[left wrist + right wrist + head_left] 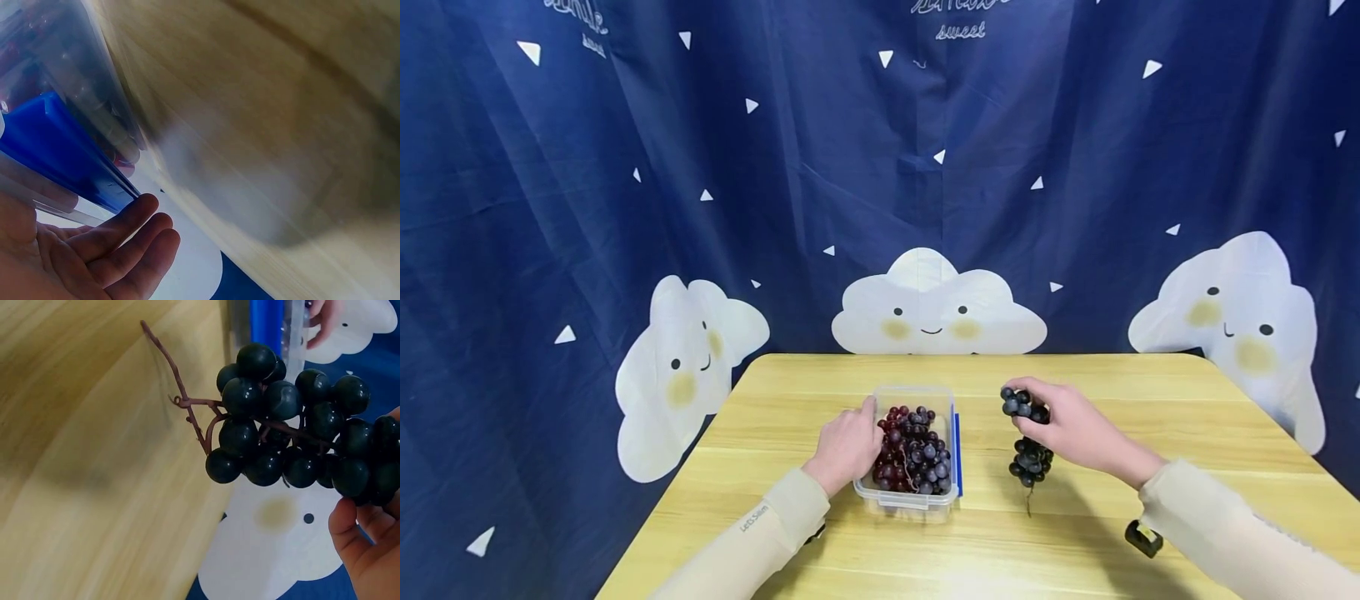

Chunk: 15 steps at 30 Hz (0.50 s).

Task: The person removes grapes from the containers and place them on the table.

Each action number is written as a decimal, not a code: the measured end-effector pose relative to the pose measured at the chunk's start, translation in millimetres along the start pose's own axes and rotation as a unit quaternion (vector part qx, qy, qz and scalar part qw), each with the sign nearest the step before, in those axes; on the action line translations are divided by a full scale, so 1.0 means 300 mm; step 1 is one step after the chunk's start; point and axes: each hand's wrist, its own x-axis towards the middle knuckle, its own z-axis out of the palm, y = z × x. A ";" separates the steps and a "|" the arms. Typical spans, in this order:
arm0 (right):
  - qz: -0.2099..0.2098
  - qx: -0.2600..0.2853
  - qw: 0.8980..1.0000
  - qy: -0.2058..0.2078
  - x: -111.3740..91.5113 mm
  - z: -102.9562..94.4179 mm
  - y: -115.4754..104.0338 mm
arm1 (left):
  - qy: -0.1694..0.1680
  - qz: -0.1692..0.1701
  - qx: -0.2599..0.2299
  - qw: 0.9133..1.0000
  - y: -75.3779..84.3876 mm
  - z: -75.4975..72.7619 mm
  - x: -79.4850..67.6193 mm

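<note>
With my right hand (1067, 425) I am pinching a bunch of black grapes (1032, 460) near its upper end, thumb and fingers clamped on the berries. The bunch is hanging above the desk (760, 425), apart from and to the right of a clear plastic container (897, 500); a few grapes are showing above my grip, the rest are dangling below, and a thin brown stem (181, 381) is trailing from the lowest ones.

With my left hand (846, 448) I am gripping the container's left wall, thumb reaching over the rim and the other fingers lying outside. In the left wrist view, three of them are showing slightly bent and close together, beside a blue latch flap (62, 150).

The container is standing uncovered on the desk and holding more grapes, heaped together: red grapes (891, 437) are filling the left part, dark purple grapes (931, 457) the right. A blue strip (958, 454) is running along its right side.

Cream sleeves (1217, 517) are covering my forearms, and a small black device (1144, 539) is sitting under my right wrist. Behind the desk, a navy curtain (865, 150) is hanging, printed with smiling white clouds (925, 283).
</note>
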 end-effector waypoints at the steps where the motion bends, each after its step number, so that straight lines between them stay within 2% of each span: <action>1: 0.000 -0.004 1.000 0.002 0.001 0.006 0.004 | -0.001 0.000 0.000 1.000 -0.001 0.000 0.000; 15: 0.029 -0.016 0.999 0.001 0.035 0.069 0.058 | -0.003 -0.007 -0.001 1.000 0.001 0.001 0.001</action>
